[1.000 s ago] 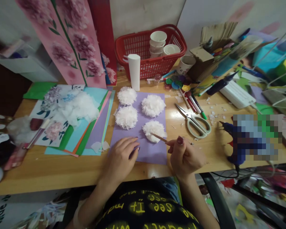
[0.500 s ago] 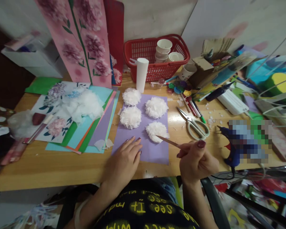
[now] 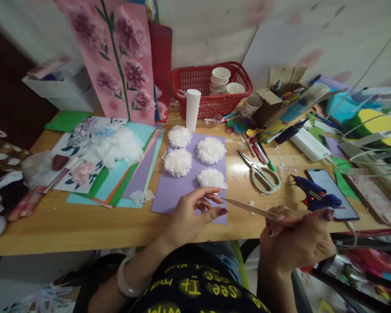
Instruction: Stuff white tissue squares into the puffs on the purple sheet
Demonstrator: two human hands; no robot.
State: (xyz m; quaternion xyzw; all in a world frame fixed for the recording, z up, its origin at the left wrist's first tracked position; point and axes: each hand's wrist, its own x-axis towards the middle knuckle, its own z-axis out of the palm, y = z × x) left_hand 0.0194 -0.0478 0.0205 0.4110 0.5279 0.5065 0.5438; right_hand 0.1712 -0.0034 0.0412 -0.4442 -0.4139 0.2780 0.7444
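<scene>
In my right hand (image 3: 299, 239) is a thin, pointed, light-brown stick (image 3: 252, 207), aimed left over the table edge. My left hand (image 3: 193, 213) hovers over the near part of the purple paper (image 3: 166, 195). Its thumb and fingers are apart near the stick's tip, and I see nothing between them. Several white ruffled paper pompoms lie on the sheet. The nearest pompom (image 3: 211, 178) is just beyond my left fingertips, and another (image 3: 211, 150) sits behind it. On the left are a third pompom (image 3: 177, 162) and one more (image 3: 180, 136) by the white paper roll (image 3: 192, 111).
Scissors (image 3: 262, 174) lie right of the paper. Farther right, a blue glue gun (image 3: 314, 193) rests beside a phone (image 3: 337, 195). A red basket (image 3: 211, 104) with paper cups stands at the back. White fluffy material (image 3: 120, 145) covers coloured sheets on the left.
My left hand has lifted from the purple paper and moved right, in front of the nearest pompom. My right hand has drawn the stick back to the right, off that pompom.
</scene>
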